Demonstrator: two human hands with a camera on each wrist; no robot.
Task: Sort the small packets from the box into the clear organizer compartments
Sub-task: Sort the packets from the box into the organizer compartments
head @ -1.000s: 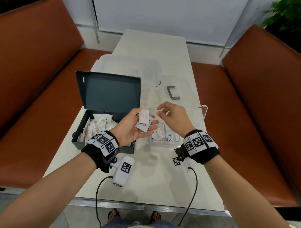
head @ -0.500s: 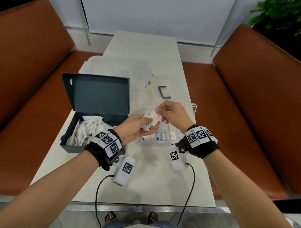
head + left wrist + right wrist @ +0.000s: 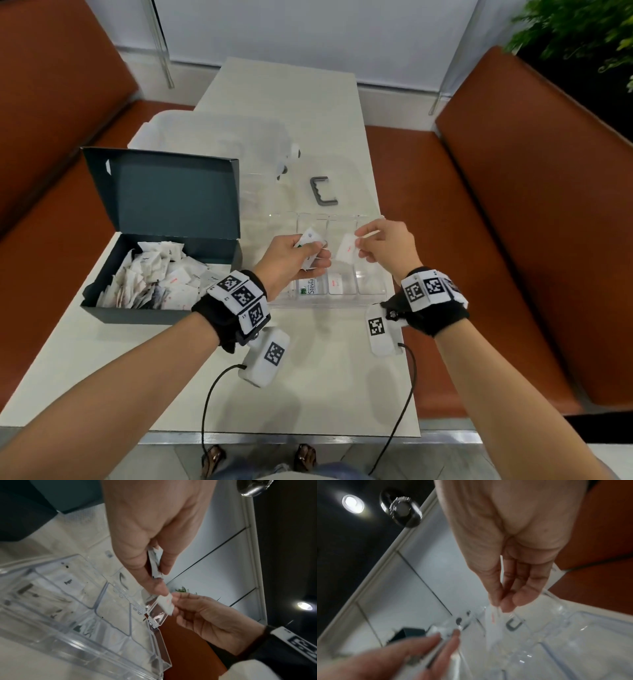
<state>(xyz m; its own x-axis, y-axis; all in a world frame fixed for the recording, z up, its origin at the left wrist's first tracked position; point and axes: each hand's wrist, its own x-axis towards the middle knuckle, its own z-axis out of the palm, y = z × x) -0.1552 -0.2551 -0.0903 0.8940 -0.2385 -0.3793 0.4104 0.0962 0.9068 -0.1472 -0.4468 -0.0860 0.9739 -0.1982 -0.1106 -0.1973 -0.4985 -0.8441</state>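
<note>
Seemingly packet [image 3: 346, 249] in right grip [image 3: 358, 244]

1. Both forearms are bare, with no sleeves.
2. The left wrist [image 3: 236, 308] wears a black strap set with white tiles printed with black square codes.
3. The right wrist [image 3: 431, 301] wears a matching strap.
4. A white coded block with a thin black cable hangs under each strap.
5. Sandalled feet show below the table's near edge.
</note>
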